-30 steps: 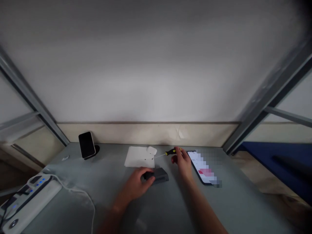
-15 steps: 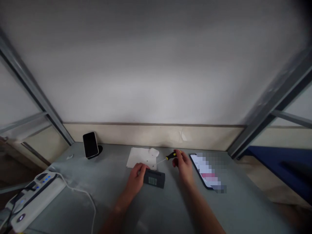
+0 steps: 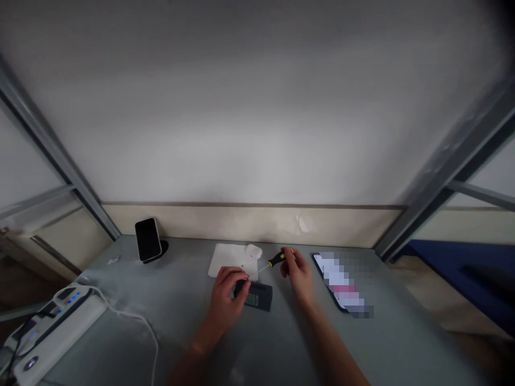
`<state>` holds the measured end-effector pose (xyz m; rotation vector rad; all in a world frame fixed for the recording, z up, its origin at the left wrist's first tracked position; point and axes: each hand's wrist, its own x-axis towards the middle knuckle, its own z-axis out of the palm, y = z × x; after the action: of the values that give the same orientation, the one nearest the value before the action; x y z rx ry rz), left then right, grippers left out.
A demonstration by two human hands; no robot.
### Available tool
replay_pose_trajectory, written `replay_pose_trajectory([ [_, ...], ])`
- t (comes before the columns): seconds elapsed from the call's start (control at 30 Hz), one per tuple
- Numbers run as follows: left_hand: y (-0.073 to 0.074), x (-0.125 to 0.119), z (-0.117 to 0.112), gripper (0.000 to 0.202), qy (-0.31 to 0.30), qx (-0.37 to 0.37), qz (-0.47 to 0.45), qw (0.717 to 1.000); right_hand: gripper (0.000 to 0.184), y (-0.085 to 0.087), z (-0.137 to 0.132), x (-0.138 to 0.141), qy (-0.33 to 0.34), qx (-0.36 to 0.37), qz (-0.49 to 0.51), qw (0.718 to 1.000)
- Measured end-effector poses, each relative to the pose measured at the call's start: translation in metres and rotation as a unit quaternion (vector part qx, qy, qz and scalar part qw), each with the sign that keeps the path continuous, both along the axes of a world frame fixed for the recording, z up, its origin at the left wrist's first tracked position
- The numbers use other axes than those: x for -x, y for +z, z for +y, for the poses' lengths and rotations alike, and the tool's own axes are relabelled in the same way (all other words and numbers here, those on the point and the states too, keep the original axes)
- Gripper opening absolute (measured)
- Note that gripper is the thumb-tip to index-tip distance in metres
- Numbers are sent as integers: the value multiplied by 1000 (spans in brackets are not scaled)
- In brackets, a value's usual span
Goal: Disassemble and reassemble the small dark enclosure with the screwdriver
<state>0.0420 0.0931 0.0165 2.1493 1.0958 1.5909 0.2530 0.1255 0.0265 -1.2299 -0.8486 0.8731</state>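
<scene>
In my right hand (image 3: 298, 273) is a screwdriver (image 3: 277, 259) with a black and yellow handle, its thin shaft pointing down to the left. My left hand (image 3: 227, 295) is closed, with thumb and fingertips brought together at the screwdriver's tip. Whatever lies between those fingertips is too small to make out. Just beside and under the left fingers rests a dark box (image 3: 259, 297) with vent slots and a small greyish-green panel; its left end is partly covered by the hand. Behind it lies a white sheet of paper (image 3: 225, 258) with small dark specks on it.
A white rounded object (image 3: 253, 251) sits at the paper's upper right. To the right lies a phone (image 3: 336, 284) with a blurred screen. A black-screened device on a stand (image 3: 148, 240) is at back left. A power strip (image 3: 60, 335) and white cable (image 3: 139, 317) occupy the left.
My left hand has shifted from gripping the box's left end to pinching at the screwdriver's tip. The right hand and screwdriver have moved slightly left.
</scene>
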Motion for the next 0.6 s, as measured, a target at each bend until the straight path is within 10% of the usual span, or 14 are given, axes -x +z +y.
replay_pose_trajectory([
  [0.6, -1, 0, 3, 10, 33, -10, 12, 999, 61, 12, -6, 1, -4, -5, -13, 1000],
])
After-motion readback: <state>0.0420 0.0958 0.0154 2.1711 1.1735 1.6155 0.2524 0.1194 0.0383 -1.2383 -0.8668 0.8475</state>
